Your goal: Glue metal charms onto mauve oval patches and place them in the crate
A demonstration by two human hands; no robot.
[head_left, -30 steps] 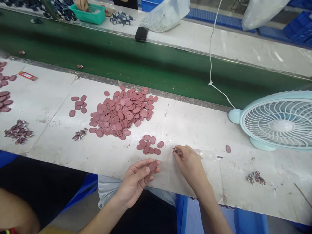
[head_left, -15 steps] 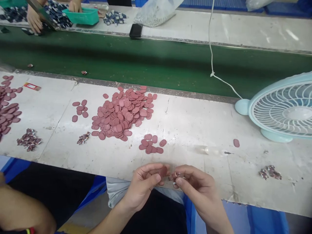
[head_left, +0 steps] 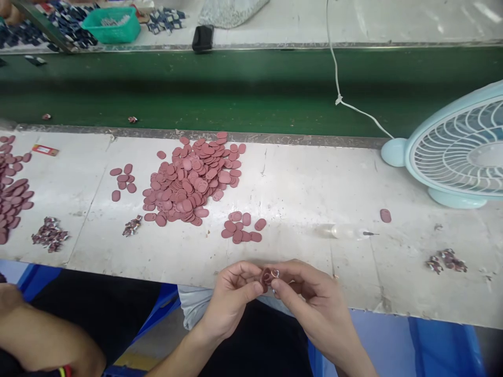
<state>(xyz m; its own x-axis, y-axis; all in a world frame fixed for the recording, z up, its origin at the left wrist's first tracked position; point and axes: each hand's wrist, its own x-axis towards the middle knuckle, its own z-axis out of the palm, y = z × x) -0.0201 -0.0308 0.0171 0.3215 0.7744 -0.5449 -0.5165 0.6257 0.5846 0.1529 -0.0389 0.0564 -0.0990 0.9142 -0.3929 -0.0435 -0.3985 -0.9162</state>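
Note:
Between the fingertips of my left hand [head_left: 231, 301] is a dull-red oval piece [head_left: 264, 283], held just past the table's near edge. My right hand [head_left: 316, 298] pinches a small brown-and-white folded piece [head_left: 274, 274], its exact kind too small to tell. The two pieces meet, apparently touching, and fingers partly cover both. Ahead of my hands lies a small group of loose red ovals [head_left: 238, 230]. Farther off, to the left of it, is a large heap of the same ovals [head_left: 188, 180]. A clear bottle with a thin dark tip [head_left: 348, 232] lies on its side to the right.
A light-blue fan [head_left: 463, 152] stands at the right, its white cord [head_left: 337, 78] crossing the green channel [head_left: 236, 99]. Brown-and-white bits [head_left: 448, 260] lie at right, with another pile [head_left: 50, 234] at left. A green basket [head_left: 112, 31] sits across. Another person's arm [head_left: 47, 330] is at lower left.
My hands have come together, bringing the brown-and-white piece against the red oval. The camera view has tilted and shifted slightly. Across the channel, another person's hand has left the green basket.

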